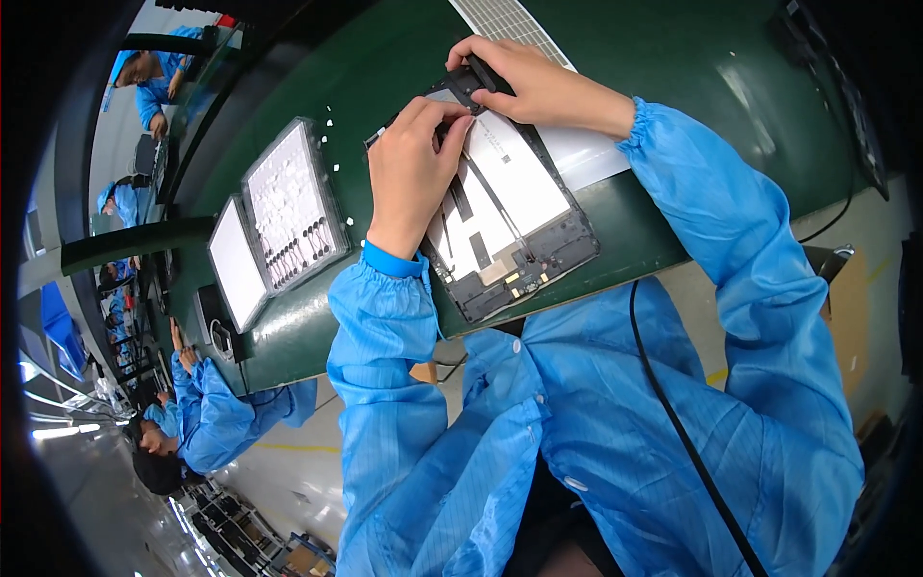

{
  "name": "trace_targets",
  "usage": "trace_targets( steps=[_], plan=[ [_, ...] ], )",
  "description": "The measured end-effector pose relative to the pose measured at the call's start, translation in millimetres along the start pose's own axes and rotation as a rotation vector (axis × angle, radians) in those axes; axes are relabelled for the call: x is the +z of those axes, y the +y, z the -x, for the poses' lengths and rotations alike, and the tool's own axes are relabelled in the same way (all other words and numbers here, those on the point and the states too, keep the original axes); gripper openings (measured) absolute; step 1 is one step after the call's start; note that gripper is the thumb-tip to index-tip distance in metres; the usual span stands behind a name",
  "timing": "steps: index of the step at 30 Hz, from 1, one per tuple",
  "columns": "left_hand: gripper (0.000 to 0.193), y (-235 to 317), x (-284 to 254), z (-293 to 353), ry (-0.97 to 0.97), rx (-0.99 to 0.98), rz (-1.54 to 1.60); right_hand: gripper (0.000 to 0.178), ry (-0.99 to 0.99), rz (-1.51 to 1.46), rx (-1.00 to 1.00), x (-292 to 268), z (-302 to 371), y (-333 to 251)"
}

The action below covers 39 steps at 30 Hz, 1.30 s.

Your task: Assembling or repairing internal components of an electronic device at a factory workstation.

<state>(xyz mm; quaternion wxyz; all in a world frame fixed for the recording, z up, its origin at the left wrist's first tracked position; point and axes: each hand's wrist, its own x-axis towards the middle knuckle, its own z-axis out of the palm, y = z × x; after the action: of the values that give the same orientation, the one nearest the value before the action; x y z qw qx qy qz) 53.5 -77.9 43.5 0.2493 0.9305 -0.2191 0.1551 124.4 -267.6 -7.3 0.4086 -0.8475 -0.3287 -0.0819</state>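
Note:
An opened tablet (524,185) lies at a slant near the table's front edge, its white battery panels and black inner frame showing. Over its far left part is my left hand (411,168), with thumb and forefinger pinched together. Whatever sits between those fingertips is too small to make out. My right hand (529,87) curls over the tablet's far end. Its thumb and forefinger close around a small black part (482,73) there; whether that part is attached to the tablet I cannot tell.
Left of the tablet, a clear plastic tray (338,216) holds white pads and several small black-tipped parts, its white lid (237,262) beside it. White scraps dot the green table (385,48). A pale keyboard-like panel (519,24) lies beyond. Co-workers in blue sit at left; a black cable (673,404) crosses my lap.

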Motion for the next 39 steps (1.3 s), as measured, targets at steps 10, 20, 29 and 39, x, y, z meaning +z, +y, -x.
trace_targets(
  steps=[10,20,29,39],
  plan=[
    [0.011,-6.1,4.3,-21.9,-0.04,-0.081,0.0,0.042,0.049,0.044,-0.06,-4.8,5.8,1.2],
    [0.034,-46.9,-2.4,33.9,0.255,-0.186,0.206,0.011,0.085,0.312,-0.226,-35.6,20.4,-25.6],
    [0.051,-51.8,6.0,23.6,0.715,-0.282,0.831,0.03,0.187,-0.736,0.202,-17.7,16.5,-61.6],
    [0.043,-32.1,28.7,22.1,0.827,-0.374,0.986,0.047,0.373,-0.623,0.558,-0.3,-244.0,78.3]
  ],
)
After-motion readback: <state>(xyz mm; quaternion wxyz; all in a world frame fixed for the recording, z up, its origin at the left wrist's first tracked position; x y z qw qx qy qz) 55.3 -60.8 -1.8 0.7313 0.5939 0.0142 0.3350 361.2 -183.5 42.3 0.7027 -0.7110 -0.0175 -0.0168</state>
